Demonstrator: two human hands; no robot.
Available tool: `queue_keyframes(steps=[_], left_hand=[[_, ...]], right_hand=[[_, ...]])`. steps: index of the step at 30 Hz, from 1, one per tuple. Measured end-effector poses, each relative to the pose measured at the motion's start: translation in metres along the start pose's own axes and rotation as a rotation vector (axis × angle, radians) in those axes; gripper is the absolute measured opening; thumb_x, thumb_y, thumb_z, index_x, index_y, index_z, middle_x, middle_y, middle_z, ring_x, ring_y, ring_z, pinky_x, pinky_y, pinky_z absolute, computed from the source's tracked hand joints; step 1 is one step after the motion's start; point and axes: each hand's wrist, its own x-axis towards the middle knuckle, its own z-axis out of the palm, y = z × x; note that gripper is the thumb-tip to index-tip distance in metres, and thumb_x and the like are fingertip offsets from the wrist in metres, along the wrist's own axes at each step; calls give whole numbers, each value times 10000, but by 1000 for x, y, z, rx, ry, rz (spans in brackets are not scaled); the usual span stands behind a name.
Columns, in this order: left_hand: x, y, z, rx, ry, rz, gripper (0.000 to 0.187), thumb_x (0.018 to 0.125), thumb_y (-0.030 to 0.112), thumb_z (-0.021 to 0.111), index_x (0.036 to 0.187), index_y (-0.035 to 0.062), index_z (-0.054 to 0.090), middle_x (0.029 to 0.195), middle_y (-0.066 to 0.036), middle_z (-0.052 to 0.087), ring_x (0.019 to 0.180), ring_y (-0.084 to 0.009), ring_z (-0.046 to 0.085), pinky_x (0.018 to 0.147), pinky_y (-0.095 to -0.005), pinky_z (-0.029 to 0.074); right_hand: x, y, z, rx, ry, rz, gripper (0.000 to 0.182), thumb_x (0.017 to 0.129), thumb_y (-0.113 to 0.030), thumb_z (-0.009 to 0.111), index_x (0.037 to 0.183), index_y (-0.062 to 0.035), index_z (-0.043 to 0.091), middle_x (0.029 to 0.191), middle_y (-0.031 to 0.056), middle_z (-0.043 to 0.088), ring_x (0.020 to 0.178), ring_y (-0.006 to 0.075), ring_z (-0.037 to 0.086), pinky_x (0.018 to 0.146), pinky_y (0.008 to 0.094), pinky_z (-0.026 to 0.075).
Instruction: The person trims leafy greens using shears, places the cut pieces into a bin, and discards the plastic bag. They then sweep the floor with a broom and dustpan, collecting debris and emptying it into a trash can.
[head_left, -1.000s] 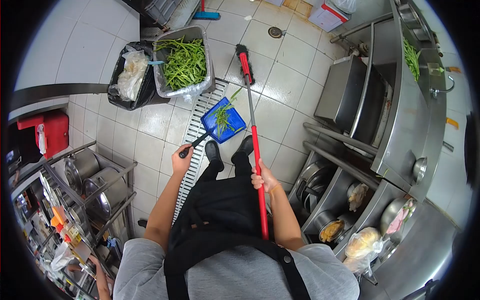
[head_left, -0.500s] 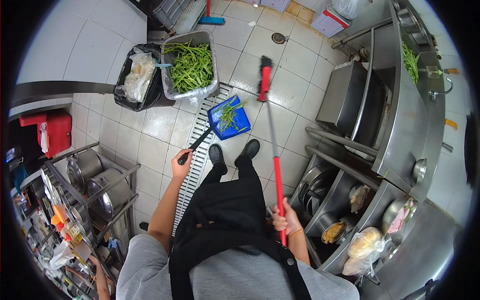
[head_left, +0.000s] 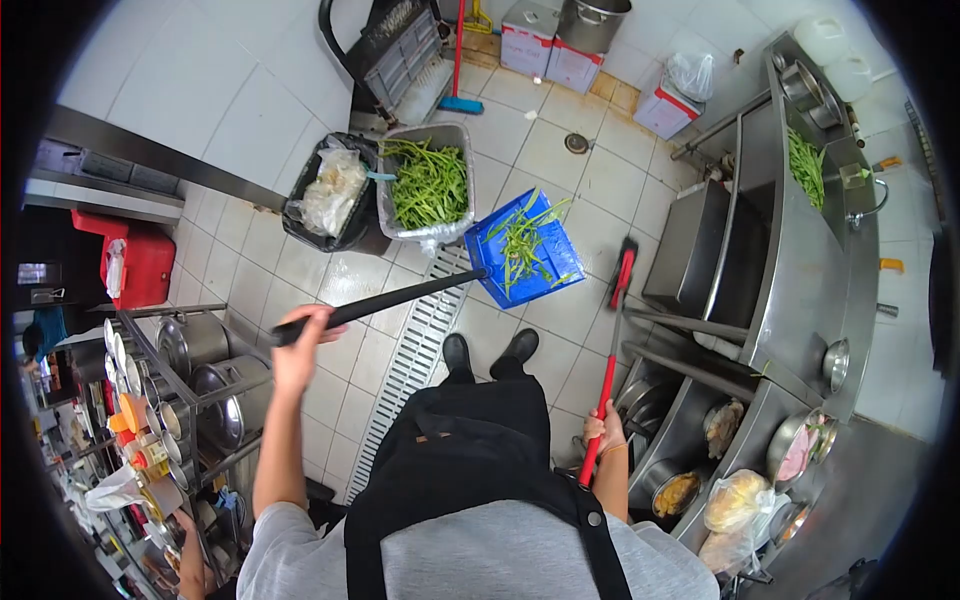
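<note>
My left hand (head_left: 305, 340) is closed round the end of the black handle of a blue dustpan (head_left: 550, 262). Green vegetable stems (head_left: 520, 245) lie in the pan, which looks raised above the tiles. Lower right, my right hand (head_left: 605, 430) grips the red pole of a broom (head_left: 622, 275), its dark bristles near the steel counter. Beyond the dustpan, a grey bin (head_left: 470, 160) holds a heap of green stems (head_left: 428, 185). Beside it stands a black-lined bin (head_left: 370, 225) with clear plastic bags inside.
A floor drain grate (head_left: 400, 370) runs left of my shoes (head_left: 457, 355). Steel counters (head_left: 800, 300) with pans line the right. A rack with pots (head_left: 225, 400) stands left. Another person's arm (head_left: 192, 560) shows lower left. Boxes (head_left: 528, 38) sit at the back.
My left hand has lifted the dustpan's handle, and the pan appears larger and closer. The broom head has swung right, away from the pan. The camera view has shifted.
</note>
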Motion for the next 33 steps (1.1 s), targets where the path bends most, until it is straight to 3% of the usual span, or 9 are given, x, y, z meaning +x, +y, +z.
queue_keyframes(steps=[4,6,15,21,23,26,28,30,33], left_hand=[[-30,87,-45,2,200,20,265,882,203,514,961,-49,535,863,-177,610,669,-265,656,572,-285,546],[-50,124,-64,49,233,99,253,891,196,477,946,-46,528,822,-173,603,639,-266,651,530,-278,543],[-87,211,-135,108,263,455,230,925,209,423,976,3,513,917,-208,619,667,-206,651,572,-221,514],[-92,258,-102,452,80,768,150,879,63,487,928,-46,576,963,-206,612,787,-210,636,663,-256,530],[-88,253,-67,582,87,744,100,811,6,555,881,-22,620,912,-152,638,945,-238,607,749,-298,497],[-69,227,-17,884,-162,943,106,735,37,631,837,27,603,772,-133,642,936,-305,613,810,-398,486],[-45,177,25,1110,-503,990,194,682,77,617,861,41,553,983,-252,591,776,-353,630,686,-411,523],[-42,112,94,1303,-577,1014,121,680,84,566,791,47,535,796,-307,559,677,-334,623,551,-411,519],[-42,30,178,1190,-725,1179,89,635,127,590,674,48,576,641,-140,587,542,-254,609,434,-347,477]], right_hand=[[34,16,-22,-65,205,83,553,823,-651,360,665,-121,388,427,-48,277,326,61,269,313,205,224],[47,29,-37,-343,457,13,541,835,-635,355,666,-121,370,424,-48,284,323,69,286,313,215,233],[49,39,-21,-198,291,-19,517,859,-588,380,664,-109,369,412,-43,303,312,75,296,295,218,242],[66,37,-32,-210,311,39,569,808,-673,345,627,-134,333,416,-45,292,317,69,287,299,221,249],[68,40,-34,-242,306,42,576,807,-679,334,615,-137,319,410,-44,283,316,72,285,297,229,245],[74,43,-41,-261,353,68,572,811,-682,315,630,-140,308,402,-41,265,311,80,278,293,242,235],[95,46,-60,-342,306,-58,559,818,-673,316,653,-138,312,409,-40,266,306,79,270,290,232,239],[110,45,-72,-337,296,-69,556,820,-670,320,662,-137,314,412,-41,269,306,75,270,290,224,240],[106,43,-73,-321,284,-64,551,824,-662,327,669,-133,319,418,-42,276,308,70,276,287,210,244]])
